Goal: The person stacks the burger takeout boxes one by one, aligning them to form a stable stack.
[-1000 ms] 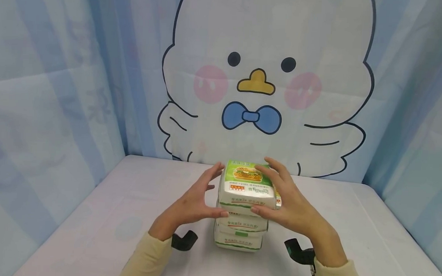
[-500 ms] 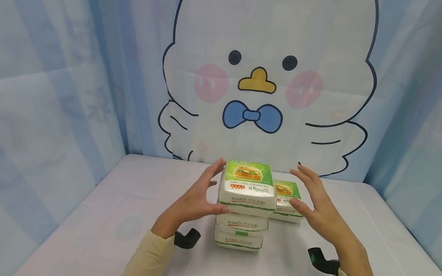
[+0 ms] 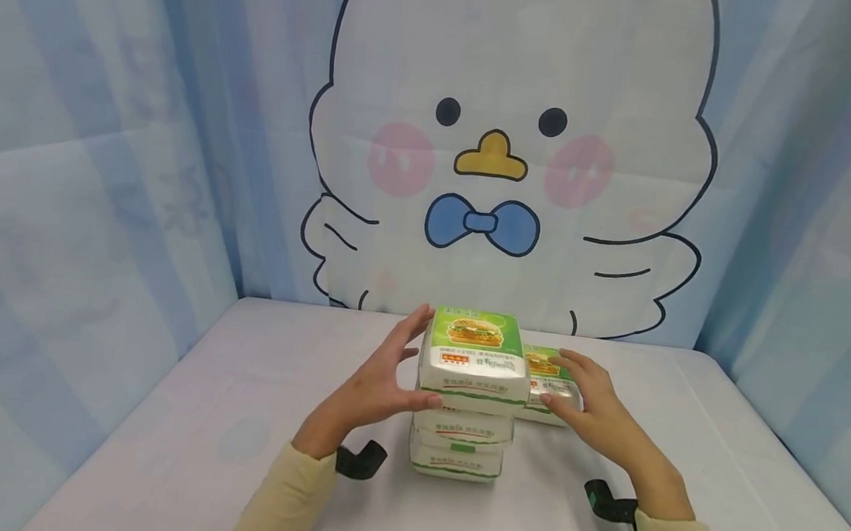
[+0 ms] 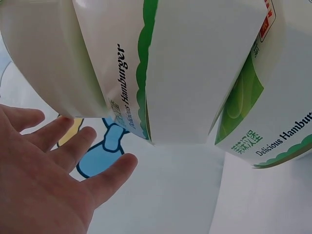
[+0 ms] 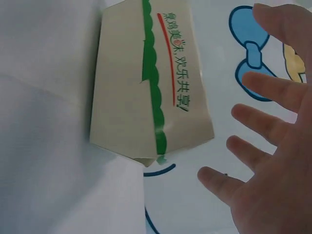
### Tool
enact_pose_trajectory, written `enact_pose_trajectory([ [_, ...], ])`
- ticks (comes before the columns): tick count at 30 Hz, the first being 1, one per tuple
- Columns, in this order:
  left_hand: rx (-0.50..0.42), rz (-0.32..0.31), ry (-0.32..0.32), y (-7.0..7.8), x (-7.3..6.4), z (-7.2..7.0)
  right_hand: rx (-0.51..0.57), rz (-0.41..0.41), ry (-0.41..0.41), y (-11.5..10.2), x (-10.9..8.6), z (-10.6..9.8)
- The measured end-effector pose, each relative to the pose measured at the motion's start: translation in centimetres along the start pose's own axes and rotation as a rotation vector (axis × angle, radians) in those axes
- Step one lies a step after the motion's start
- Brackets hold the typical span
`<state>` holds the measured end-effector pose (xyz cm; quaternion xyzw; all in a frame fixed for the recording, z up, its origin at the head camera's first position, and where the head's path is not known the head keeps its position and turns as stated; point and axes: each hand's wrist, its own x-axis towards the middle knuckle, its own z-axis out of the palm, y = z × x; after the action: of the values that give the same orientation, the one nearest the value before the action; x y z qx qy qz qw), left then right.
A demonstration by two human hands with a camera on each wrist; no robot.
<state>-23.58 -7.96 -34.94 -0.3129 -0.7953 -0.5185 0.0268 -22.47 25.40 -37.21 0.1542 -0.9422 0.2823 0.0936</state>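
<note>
Cloth backdrop, printed bird with blue bow tie, along worktop's back edge; drapes along left and right edges, so reach is bounded on three sides. Worktop white, wide stretches between boxes and side edges; front edge out of frame. Stack of three burger boxes about mid-width, well apart from both side edges. Loose burger box just behind and right of it, toward back edge; stack hides its left end and blocks that side. Left hand at top box's left side, fingers and thumb spread wide; contact can't tell. Right hand at loose box's right end, fingers spread, no grip; contact unclear. Black left wrist mount and right wrist mount jut inward, apart from boxes.
</note>
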Motion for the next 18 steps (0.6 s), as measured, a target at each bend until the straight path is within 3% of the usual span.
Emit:
enact_pose_trajectory([
  [7,-0.019,0.015,0.001,-0.2,0.2,0.3,-0.018,-0.023,-0.075,0.8,-0.2,0.8],
  [18,-0.022,0.002,0.001,-0.2,0.1,0.5,-0.081,-0.013,-0.142,-0.2,-1.1,-0.6],
])
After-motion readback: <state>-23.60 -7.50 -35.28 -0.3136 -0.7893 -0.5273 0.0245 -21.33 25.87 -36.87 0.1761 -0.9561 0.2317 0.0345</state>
